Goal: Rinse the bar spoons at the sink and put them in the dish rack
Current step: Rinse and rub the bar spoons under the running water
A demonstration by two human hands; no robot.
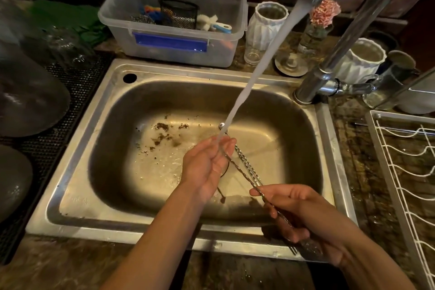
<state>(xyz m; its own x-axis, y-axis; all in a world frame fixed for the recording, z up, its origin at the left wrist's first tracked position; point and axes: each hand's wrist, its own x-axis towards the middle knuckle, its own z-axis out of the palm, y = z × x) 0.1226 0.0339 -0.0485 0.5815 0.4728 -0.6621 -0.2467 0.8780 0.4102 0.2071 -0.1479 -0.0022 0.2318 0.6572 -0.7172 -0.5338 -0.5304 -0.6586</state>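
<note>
1. Fingers of your right hand point(303, 215) were pinched round the handle ends of the bar spoons point(244, 168); left hand point(207, 167) fingers lay pressed together, cupped at the bowl ends under the water stream point(263, 54).
2. Spoons hung over the sink point(77, 139), angled up-left. Best to rub along the twisted stems and keep them under the flow.
3. Both forearms reached in from below, left palm turned right.
4. Dish rack point(404, 172) sat right of the sink.
</note>
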